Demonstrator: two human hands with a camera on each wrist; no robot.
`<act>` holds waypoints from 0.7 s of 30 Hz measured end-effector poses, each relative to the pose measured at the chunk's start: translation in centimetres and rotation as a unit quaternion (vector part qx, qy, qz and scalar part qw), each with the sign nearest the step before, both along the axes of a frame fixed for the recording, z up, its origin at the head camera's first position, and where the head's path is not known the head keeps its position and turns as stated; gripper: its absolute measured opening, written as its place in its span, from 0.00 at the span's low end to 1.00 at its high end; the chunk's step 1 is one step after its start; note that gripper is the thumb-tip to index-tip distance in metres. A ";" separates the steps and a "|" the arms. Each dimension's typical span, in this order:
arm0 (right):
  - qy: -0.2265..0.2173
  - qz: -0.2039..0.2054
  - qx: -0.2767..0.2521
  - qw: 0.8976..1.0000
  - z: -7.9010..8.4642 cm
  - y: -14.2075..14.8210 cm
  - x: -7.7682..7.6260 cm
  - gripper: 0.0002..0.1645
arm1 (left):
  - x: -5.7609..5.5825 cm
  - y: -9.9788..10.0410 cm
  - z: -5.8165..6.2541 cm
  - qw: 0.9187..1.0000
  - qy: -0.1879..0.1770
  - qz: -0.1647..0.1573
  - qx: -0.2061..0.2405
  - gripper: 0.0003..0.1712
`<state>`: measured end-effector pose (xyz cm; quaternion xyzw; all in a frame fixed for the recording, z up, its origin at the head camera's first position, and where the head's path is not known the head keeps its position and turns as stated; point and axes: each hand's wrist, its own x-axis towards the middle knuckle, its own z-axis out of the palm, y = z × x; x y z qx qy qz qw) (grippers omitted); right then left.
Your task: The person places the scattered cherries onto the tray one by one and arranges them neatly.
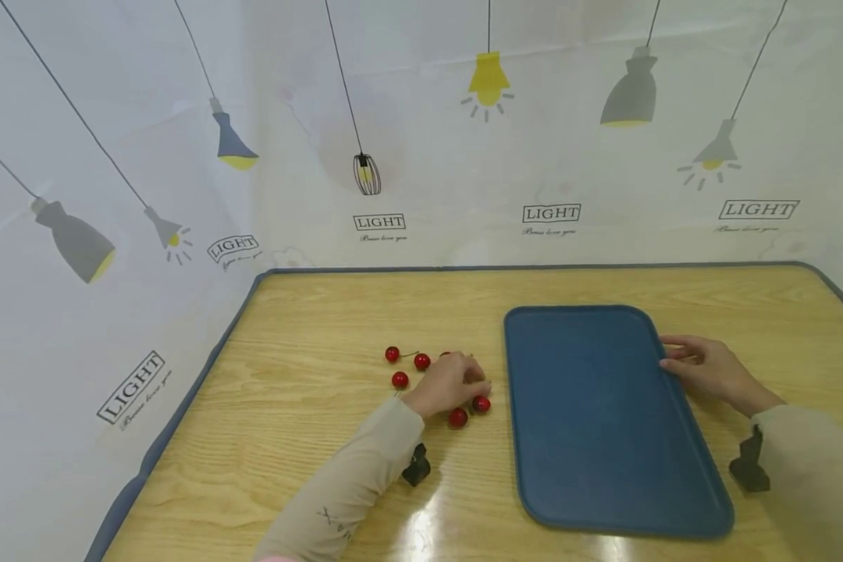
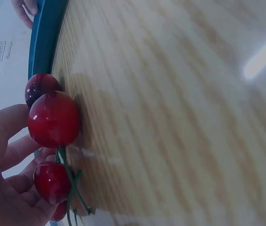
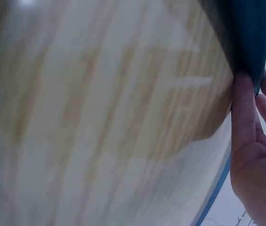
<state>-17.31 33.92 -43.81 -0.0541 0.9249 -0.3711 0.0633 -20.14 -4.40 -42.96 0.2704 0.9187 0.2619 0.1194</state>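
Note:
My left hand (image 1: pixel 451 382) is bent low over several red cherries on the table. One cherry (image 1: pixel 481 404) lies by its fingertips, and another cherry (image 1: pixel 458 417) sits just nearer to me. In the left wrist view, a large cherry (image 2: pixel 54 120) and green stems (image 2: pixel 74 188) stand in front of the fingers (image 2: pixel 17 153), so whether they pinch anything is hidden. A blue tray (image 1: pixel 604 414) lies to the right of the cherries. My right hand (image 1: pixel 716 371) grips its right rim, thumb and fingers on either side of the edge in the right wrist view.
Left of my left hand lie more cherries (image 1: pixel 400 380), some with stems. The wooden table (image 1: pixel 309 453) has a blue edge and backs onto a white wall covering (image 1: pixel 449 172) printed with lamps. A black wrist device (image 1: pixel 416 466) is strapped at each sleeve.

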 end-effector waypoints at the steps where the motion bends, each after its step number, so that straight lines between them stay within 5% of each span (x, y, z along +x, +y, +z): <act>1: 0.001 0.002 -0.001 1.000 0.0 0.0 0.0 0.32 | 0.1 0.0 0.0 1.000 0.000 0.001 0.000 0.10; 21: 0.007 0.014 0.007 1.000 -0.1 0.3 0.1 0.32 | 0.6 0.9 -0.1 0.997 -0.021 -0.070 0.018 0.15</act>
